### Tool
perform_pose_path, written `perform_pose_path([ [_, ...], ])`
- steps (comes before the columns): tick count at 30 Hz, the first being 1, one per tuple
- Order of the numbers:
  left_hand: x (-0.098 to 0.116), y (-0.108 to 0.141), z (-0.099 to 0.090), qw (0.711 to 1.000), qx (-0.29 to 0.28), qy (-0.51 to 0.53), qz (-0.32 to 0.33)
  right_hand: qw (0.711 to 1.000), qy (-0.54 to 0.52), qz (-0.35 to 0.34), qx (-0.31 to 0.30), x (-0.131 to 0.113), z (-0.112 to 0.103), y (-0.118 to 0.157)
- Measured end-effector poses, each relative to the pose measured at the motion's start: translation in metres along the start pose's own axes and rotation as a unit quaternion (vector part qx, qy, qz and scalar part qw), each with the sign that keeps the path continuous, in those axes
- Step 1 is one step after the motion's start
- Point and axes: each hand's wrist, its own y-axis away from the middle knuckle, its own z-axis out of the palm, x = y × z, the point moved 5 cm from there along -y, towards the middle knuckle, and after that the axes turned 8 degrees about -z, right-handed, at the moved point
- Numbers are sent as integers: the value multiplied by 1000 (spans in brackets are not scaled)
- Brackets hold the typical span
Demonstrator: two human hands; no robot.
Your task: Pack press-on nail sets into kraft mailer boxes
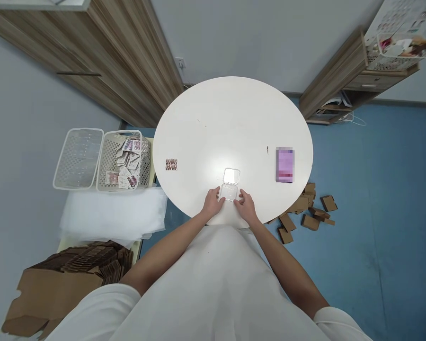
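Note:
A small clear plastic case lies unfolded on the white table in front of me, its lid tipped back away from me. No contents can be made out inside it. My left hand is at its left side, thumb on the near left corner and fingers curled. On the opposite side, my right hand has its thumb at the near right corner, fingers bent around the edge. To the left lies a set of brown, glossy press-on nails in rows. A pink-purple pack, blurred out, is at the right.
White baskets stand left of the table; one basket holds printed cards. Below are white sheets and stacked flat cardboard. Small brown boxes lie on the floor at right. A small dark strip is near the pack.

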Motion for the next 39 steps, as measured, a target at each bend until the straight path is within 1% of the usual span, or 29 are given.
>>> perform_pose_path([
  [3, -2, 5, 4, 999, -21, 23, 7, 1000, -8, 3, -30, 2, 1, 4],
  [6, 2, 5, 6, 999, -24, 38, 8, 999, -16, -11, -46, 0, 2, 1],
  [12, 9, 0, 7, 998, -10, 64, 8, 998, -6, -33, -44, -4, 0, -9],
  [19, 4, 1, 9, 997, -20, 76, 12, 998, 0, -35, -48, -2, 0, -8],
  [22, 1, 3, 9, 996, -27, 81, 12, 999, -6, -24, -48, 1, 1, -7],
  [24, -4, 5, 4, 996, -31, 77, 14, 999, -3, -13, -31, 2, 0, -4],
  [25, -8, 7, 0, 997, -33, 73, 19, 1000, 5, -9, -12, 2, -1, -2],
  [27, -17, 10, -15, 997, -29, 58, 33, 998, 40, -16, 47, -2, -4, 3],
  [28, -23, 10, -26, 998, -20, 47, 41, 995, 65, -28, 74, -6, -5, 6],
  [30, -36, 10, -53, 998, 8, 19, 53, 985, 120, -59, 106, -21, 1, 10],
  [31, -43, 9, -69, 998, 25, 3, 57, 980, 146, -75, 109, -31, 7, 11],
  [33, -57, 3, -103, 996, 63, -24, 64, 972, 189, -106, 90, -52, 27, 8],
  [35, -69, -8, -138, 991, 95, -45, 78, 966, 213, -138, 46, -76, 54, -1],
  [37, -77, -23, -170, 985, 126, -61, 98, 961, 221, -166, -7, -98, 86, -17],
  [39, -83, -42, -195, 982, 133, -81, 110, 956, 225, -180, -55, -116, 116, -37],
])
